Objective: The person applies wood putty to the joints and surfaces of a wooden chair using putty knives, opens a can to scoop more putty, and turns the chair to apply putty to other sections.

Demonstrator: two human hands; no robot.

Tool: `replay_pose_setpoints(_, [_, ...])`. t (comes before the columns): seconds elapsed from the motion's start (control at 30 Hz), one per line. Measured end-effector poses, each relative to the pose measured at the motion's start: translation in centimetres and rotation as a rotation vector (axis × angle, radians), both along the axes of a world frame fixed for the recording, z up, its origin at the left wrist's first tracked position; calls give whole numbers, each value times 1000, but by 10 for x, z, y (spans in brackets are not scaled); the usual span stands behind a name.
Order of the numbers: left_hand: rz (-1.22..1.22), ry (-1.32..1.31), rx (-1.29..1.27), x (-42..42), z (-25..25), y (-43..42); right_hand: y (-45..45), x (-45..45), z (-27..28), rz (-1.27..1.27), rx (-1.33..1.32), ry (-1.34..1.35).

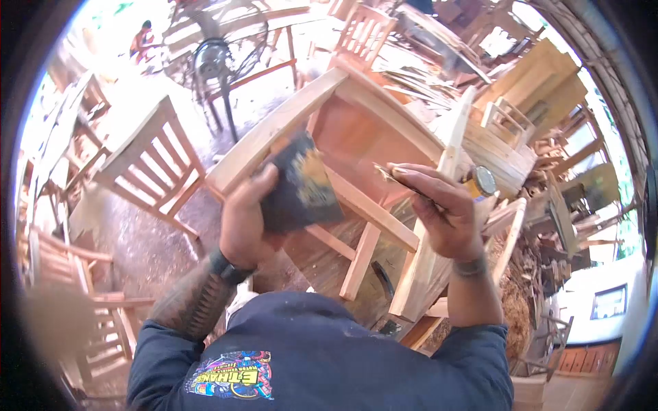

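My left hand point(247, 219) grips a dark flat piece point(298, 185) with yellowish smears on its face, blurred by motion. The fingers of my right hand point(439, 205) are pinched together around a thin, small tool point(394, 178), whose tip points left. Below and between both hands is a pale wooden frame point(274, 127) with a reddish-brown panel point(370, 140) inside it. Just to the right of my right hand stands a can with a yellow label point(482, 182).
A slatted wooden chair point(154, 161) stands at the left, another chair point(363, 34) beyond the frame. A black fan point(214, 61) is at the upper left, with a person point(142, 42) farther back. Wood scraps point(418, 82) and boards point(541, 82) lie at the right.
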State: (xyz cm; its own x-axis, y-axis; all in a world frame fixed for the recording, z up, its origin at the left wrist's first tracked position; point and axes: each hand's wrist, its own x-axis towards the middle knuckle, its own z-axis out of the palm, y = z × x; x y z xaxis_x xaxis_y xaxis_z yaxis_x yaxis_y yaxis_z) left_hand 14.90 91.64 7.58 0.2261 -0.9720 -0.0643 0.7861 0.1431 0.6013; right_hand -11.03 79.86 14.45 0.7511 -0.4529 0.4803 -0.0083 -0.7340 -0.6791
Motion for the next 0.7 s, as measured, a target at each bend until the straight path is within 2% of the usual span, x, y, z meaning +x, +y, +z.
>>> replay_pose_setpoints(0.03, [-159, 98, -46, 1, -9, 2, 15, 9, -1, -49, 74, -32])
replay_pose_setpoints(0.1, [-284, 155, -149, 0, -11, 0, 40, 21, -4, -80, 232, -29])
replay_pose_setpoints(0.17, [-408, 223, -290, 1, -2, -3, 69, 46, -6, -137, 313, -184])
replay_pose_setpoints(0.2, [-419, 246, -260, 5, -5, -4, 81, 60, -8, -156, 347, -263])
replay_pose_setpoints(0.27, [-432, 287, -201, 11, -17, -4, 95, 79, -20, -225, 293, -362])
replay_pose_setpoints(0.4, [-473, 384, -157, 33, -4, -2, 116, 126, -35, -361, 71, -482])
replay_pose_setpoints(0.43, [-509, 388, -165, 41, 1, 2, 123, 133, -33, -596, -127, -285])
replay_pose_setpoints(0.53, [-571, 379, -59, 61, 14, 7, 126, 142, -35, -717, -179, -35])
replay_pose_setpoints(0.57, [-553, 304, -73, 64, 12, 8, 130, 148, -38, -767, -166, -62])
replay_pose_setpoints(0.67, [-530, 124, -111, 71, 5, 7, 144, 154, -24, -786, -299, 189])
replay_pose_setpoints(0.7, [-537, 108, -114, 74, 2, 6, 141, 152, -27, -777, -462, 252])
